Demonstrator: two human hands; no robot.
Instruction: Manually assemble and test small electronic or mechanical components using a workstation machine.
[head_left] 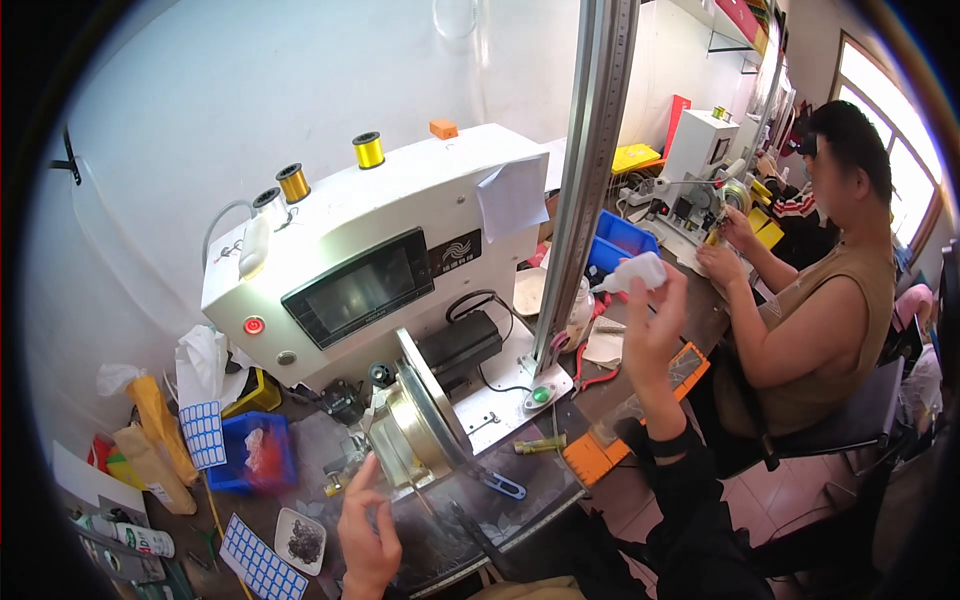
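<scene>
My right hand (655,325) is raised at the right of the machine, its fingers closed around a small translucent white squeeze bottle (642,271). The bottle lies tilted, its narrow tip toward the left. At the lower middle is my left hand (368,535), with the index finger stretched up and the other fingers loosely bent; nothing shows in it. Its fingertip is close beside the wide metal drum (405,435) on the white machine (375,240); whether they touch I cannot tell. A dark screen (360,287) sits on the machine's front.
Wire spools (368,150) stand on the machine. A blue bin (253,452), label sheets (262,560) and a white dish of small dark parts (300,540) lie left. Red-handled pliers (598,375) and an orange tray (597,455) lie right. A co-worker (820,290) sits at the right.
</scene>
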